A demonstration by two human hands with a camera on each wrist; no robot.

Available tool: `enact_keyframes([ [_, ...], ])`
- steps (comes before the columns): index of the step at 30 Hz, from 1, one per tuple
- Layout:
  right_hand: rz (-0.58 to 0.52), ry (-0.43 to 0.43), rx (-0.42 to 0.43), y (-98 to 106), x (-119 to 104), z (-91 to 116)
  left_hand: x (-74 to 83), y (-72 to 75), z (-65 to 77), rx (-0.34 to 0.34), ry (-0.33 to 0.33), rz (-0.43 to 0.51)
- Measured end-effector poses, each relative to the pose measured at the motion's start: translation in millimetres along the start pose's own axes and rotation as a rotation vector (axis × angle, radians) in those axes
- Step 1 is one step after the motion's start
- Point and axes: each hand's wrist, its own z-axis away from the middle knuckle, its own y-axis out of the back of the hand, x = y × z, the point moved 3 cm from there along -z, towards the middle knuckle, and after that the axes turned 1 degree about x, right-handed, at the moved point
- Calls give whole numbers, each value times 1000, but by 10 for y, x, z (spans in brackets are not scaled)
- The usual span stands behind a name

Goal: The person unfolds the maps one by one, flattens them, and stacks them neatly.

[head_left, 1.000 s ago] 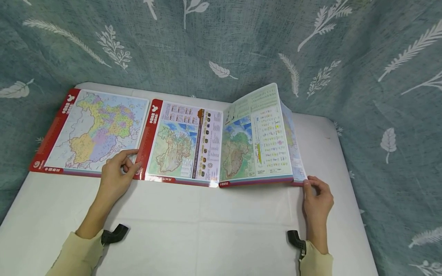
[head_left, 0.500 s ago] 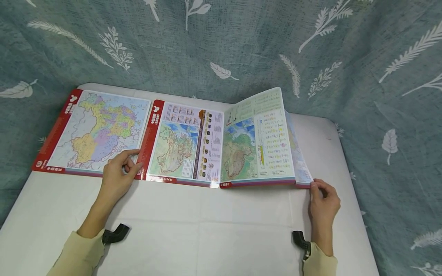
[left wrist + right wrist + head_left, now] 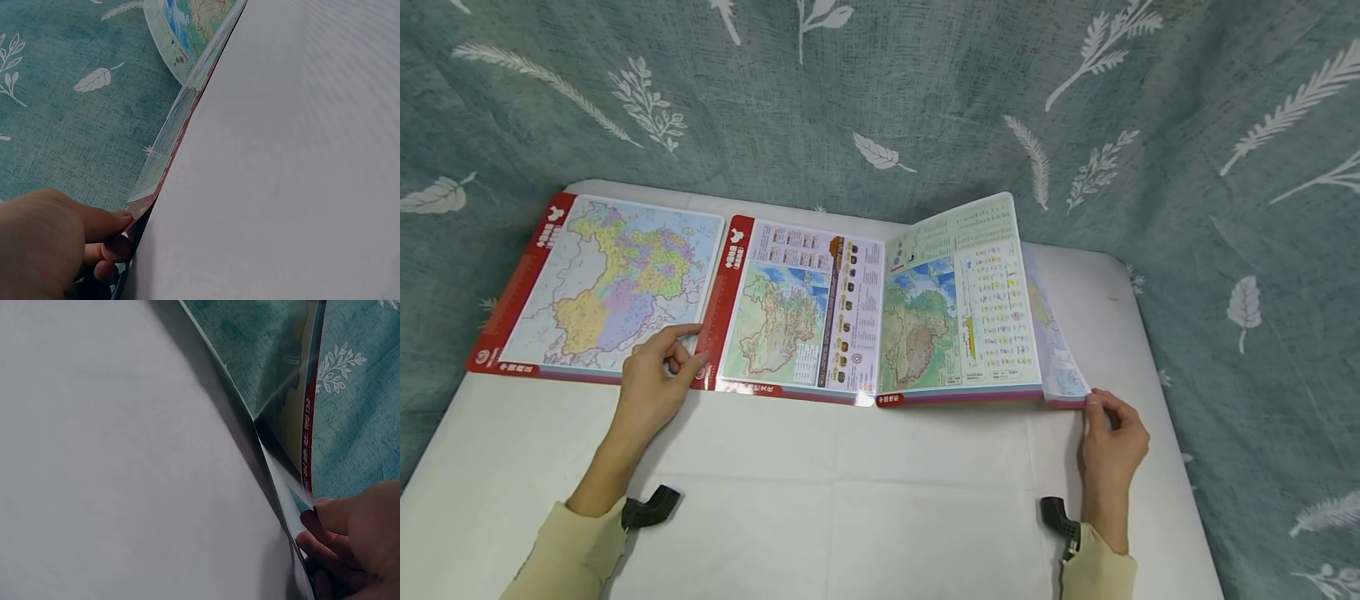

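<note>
A folding map (image 3: 797, 333) with a red left margin lies partly unfolded on the white table. One panel (image 3: 958, 300) stands tilted up, and a paler panel (image 3: 1056, 358) shows behind it on the right. My left hand (image 3: 655, 375) pinches the lower left corner of the folding map at its red margin; in the left wrist view, the thumb presses on that red corner (image 3: 142, 203). At the far right, my right hand (image 3: 1116, 437) pinches the lower corner of the paler panel between thumb and fingers. The fingertips under the sheet are partly hidden.
A second map (image 3: 617, 283) with a red margin lies flat at the left, beside my left hand. Behind the white table (image 3: 827, 517) hangs a green-blue curtain (image 3: 880, 100) with white leaf prints. A black device (image 3: 651, 508) sits at the left wrist.
My right hand has moved to the right and slightly toward me, drawing the paler panel's corner out. The tilted panel has leaned lower and rightward. My left hand stays in place.
</note>
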Motion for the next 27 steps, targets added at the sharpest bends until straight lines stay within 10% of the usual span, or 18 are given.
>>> enact_keyframes([
  [27,-49,-175,112,232,235,-147,13,3,3,-9,19,-4],
])
